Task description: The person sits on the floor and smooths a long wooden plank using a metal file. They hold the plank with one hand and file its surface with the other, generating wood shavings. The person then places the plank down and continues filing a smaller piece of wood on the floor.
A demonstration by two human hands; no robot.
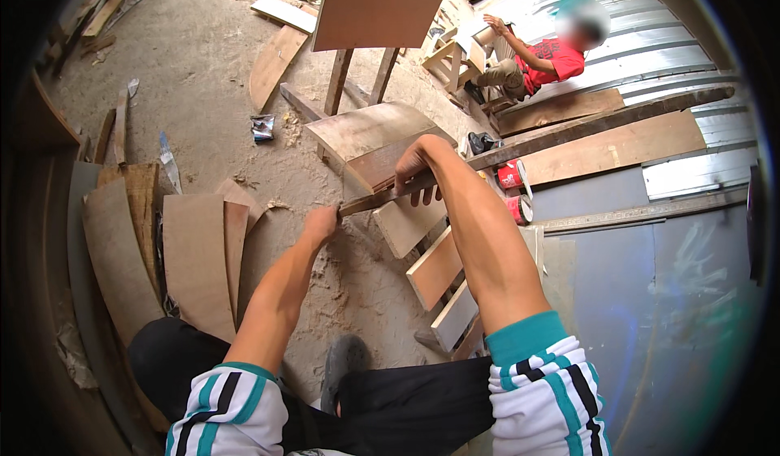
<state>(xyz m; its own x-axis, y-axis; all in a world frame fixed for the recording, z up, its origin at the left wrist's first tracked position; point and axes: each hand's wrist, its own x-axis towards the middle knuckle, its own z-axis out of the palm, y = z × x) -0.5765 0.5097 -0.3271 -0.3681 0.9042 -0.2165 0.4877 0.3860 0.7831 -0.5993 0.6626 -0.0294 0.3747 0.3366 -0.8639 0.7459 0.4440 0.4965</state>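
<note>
A long, narrow dark wooden strip point(585, 129) slants from the middle of the view up to the far right. My left hand point(322, 224) is closed at its near end, low over the floor. Farther along, my right hand point(416, 168) wraps round the same strip, its fingertips showing below. Just beyond the right hand stands a wooden chair with a curved plywood seat point(370, 133) and a panel backrest point(375, 11). Under and beside my right forearm lies a row of short wooden boards point(437, 267).
Curved plywood panels point(192, 249) lean at the left. Two red cans point(512, 175) stand right of my right forearm, near a dark plastic bag point(483, 142). A paintbrush point(169, 162) lies on the dusty floor. Another person point(552, 62) in red sits at the far right by corrugated metal.
</note>
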